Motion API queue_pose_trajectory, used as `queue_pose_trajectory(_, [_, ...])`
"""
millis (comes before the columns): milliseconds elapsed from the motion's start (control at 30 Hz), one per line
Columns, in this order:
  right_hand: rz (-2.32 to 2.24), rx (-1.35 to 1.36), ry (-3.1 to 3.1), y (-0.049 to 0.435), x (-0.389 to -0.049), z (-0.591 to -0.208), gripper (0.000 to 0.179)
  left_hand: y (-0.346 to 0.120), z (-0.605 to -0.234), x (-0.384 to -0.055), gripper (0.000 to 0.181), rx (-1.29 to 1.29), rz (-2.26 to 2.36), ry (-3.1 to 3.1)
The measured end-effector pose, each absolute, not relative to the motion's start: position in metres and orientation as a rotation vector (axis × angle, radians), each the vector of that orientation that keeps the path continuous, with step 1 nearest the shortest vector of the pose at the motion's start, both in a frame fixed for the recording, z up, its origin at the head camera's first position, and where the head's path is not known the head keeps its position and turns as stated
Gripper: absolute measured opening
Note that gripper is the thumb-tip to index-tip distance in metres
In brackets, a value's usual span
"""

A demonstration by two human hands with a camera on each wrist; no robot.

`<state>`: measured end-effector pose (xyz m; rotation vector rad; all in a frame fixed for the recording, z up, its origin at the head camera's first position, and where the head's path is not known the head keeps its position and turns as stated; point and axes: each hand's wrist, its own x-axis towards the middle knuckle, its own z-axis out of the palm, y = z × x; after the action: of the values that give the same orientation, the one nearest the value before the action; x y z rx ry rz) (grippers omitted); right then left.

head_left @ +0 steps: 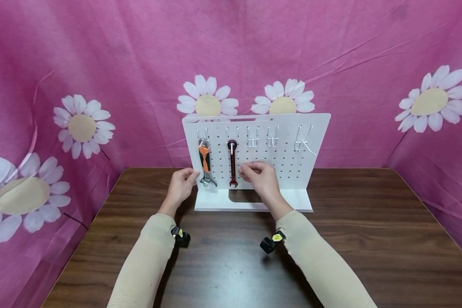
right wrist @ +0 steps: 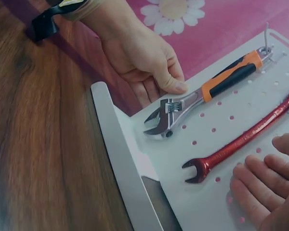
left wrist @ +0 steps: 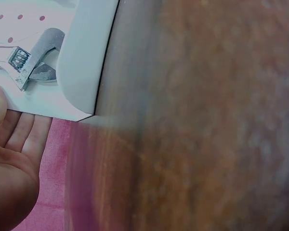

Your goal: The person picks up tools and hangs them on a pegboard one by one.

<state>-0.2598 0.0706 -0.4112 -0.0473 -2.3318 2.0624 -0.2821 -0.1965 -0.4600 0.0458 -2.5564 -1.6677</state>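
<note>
A white pegboard point(head_left: 285, 167) stands upright on the table. My left hand point(head_left: 182, 185) pinches its left edge, with the thumb in front and the other fingers behind, as the right wrist view shows. Beside that thumb hangs an adjustable wrench point(head_left: 205, 158) with an orange and black handle, its jaw end down. A red combination wrench point(head_left: 232, 164) hangs from another hook by its ring end. Just right of its shaft is my right hand point(head_left: 261, 177), its fingers point(right wrist: 260, 180) loosely bent in front of the board and apart from the wrench.
Several bare wire hooks point(head_left: 272, 139) line the board's upper right. The board's base point(head_left: 211, 201) has a cut-out at its front. Brown wooden table point(head_left: 223, 265) lies before it. A pink flowered cloth point(head_left: 246, 55) hangs behind and at both sides.
</note>
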Motion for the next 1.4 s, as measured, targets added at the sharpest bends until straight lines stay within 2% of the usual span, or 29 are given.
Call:
queue_pose_trajectory(567, [2.008, 0.104, -2.417, 0.110, -0.222, -0.407, 0.027, -0.198, -0.460, -0.280, 0.031, 0.070, -1.660, -2.554])
queue_pose_trajectory(833, [1.939, 0.195, -2.456, 0.127, -0.204, -0.404, 0.033, -0.199, -0.460, -0.279, 0.030, 0.068, -1.662, -2.537])
queue_pose_trajectory(1400, [1.839, 0.258, -2.476, 0.170, -0.164, -0.402, 0.022, -0.194, -0.459, -0.279, 0.030, 0.054, -1.677, -2.552])
